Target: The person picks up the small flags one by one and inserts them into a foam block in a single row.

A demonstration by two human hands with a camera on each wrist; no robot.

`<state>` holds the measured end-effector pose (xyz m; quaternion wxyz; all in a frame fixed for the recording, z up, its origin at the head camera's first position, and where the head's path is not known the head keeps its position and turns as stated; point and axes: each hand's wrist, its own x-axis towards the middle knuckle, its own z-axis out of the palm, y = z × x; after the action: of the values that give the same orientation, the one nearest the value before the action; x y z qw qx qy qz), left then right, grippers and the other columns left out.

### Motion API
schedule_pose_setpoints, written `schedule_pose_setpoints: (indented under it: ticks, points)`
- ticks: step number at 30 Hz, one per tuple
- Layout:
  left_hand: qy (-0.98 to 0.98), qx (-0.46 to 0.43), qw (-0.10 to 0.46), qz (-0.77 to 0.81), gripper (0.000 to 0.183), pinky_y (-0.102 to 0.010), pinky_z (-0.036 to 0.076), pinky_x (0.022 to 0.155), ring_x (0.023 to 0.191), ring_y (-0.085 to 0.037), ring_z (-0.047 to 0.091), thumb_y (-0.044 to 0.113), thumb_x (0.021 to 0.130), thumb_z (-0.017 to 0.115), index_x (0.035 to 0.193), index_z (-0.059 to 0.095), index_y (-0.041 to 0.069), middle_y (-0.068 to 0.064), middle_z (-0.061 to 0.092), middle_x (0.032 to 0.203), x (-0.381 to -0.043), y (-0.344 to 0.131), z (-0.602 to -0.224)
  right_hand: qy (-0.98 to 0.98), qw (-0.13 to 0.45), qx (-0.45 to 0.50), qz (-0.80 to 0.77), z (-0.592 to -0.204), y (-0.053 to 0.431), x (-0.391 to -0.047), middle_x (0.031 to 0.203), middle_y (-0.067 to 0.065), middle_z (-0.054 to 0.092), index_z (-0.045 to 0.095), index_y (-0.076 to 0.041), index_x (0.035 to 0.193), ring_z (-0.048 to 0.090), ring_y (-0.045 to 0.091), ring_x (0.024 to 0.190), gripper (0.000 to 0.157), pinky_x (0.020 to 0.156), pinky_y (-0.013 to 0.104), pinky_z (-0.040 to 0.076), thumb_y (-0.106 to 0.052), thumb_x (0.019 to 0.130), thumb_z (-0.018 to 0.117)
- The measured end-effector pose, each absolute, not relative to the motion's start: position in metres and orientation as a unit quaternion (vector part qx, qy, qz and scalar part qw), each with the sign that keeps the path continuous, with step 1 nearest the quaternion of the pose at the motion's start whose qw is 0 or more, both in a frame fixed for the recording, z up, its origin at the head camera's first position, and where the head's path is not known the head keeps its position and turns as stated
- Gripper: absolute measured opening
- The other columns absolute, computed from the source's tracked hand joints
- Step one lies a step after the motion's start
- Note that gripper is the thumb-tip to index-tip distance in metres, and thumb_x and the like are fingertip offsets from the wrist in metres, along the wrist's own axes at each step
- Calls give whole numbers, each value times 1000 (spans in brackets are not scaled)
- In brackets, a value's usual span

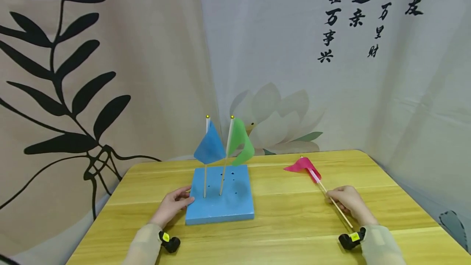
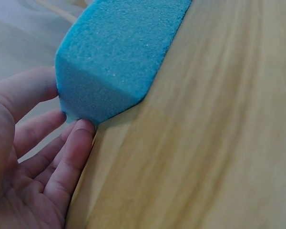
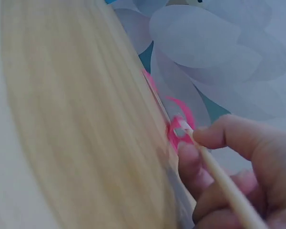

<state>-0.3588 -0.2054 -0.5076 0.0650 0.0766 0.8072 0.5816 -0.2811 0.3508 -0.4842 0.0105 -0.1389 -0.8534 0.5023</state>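
Observation:
At the left edge of a blue foam block (image 1: 241, 212) is my left hand (image 1: 176, 204), gripping it with the thumb on one side of the edge and fingertips (image 2: 83, 128) at the lower edge. Two small flags stand in the block: a blue flag (image 1: 209, 144) and a green flag (image 1: 245, 144), the green one leaning a little right. On the right, my right hand (image 1: 348, 201) pinches the thin wooden stick of a pink flag (image 1: 310, 167) between thumb and fingers. The stick slants, its pink cloth pointing away to the upper left.
Several small holes show in the block's top face. The yellow wooden table (image 1: 287, 232) carries the block and ends at a printed curtain (image 1: 158, 72) behind. Both wrists wear small black cameras.

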Motion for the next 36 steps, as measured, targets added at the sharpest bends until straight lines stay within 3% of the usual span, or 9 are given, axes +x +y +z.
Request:
schedule_pose_setpoints:
  ticks: [4,9,14,20,24,26,32,36]
  points:
    - [808,75,66,580,59,-32,51,72,89,-22,59,24,89,73,141,51,5,-14,58,116,-358,-206,-508,-832,-11,-134,539,-484,352,-281,60,-3,58,70,6,98,40,5,45,27,41,21,35,-19,88,68]
    - [803,75,69,587,59,-32,51,73,91,-22,58,24,89,73,140,51,6,-14,57,117,-359,-206,-508,-809,-43,-129,572,-482,350,-281,83,2,71,58,11,123,55,5,55,45,47,20,43,-18,90,69]
    - [804,82,69,584,60,-32,51,73,92,-21,58,24,90,72,142,49,4,-15,56,119,-358,-208,-507,-803,-52,-115,583,-480,345,-282,87,2,72,56,11,125,64,11,64,48,52,24,47,-19,90,70]
    - [802,85,71,588,59,-33,51,74,92,-21,58,23,91,71,142,48,3,-15,56,119,-357,-207,-505,-762,-28,-80,642,-481,339,-284,91,6,70,52,14,126,68,19,71,47,63,31,56,-15,92,67]
    - [800,90,68,590,59,-32,51,74,93,-22,58,21,90,71,142,49,4,-14,56,118,-356,-206,-505,-740,-11,-71,669,-481,334,-286,94,2,69,46,13,132,69,21,77,52,66,32,56,-16,94,65]
    - [800,94,67,588,59,-32,51,75,93,-22,58,21,90,71,142,49,4,-14,56,118,-356,-206,-504,-726,-1,-63,685,-480,332,-287,96,1,69,47,10,132,69,22,80,47,68,32,56,-16,95,64]
    - [801,89,70,587,59,-32,51,75,92,-22,58,23,90,71,142,49,4,-14,57,118,-355,-207,-503,-686,49,-56,723,-471,322,-292,94,-3,68,59,-16,113,67,19,81,16,70,32,55,-15,97,62]
    - [804,84,67,585,59,-32,51,74,90,-22,59,23,89,72,141,50,7,-13,57,118,-354,-206,-504,-664,87,-38,741,-464,316,-297,89,-4,67,60,-22,105,67,17,77,13,68,31,56,-12,97,61]
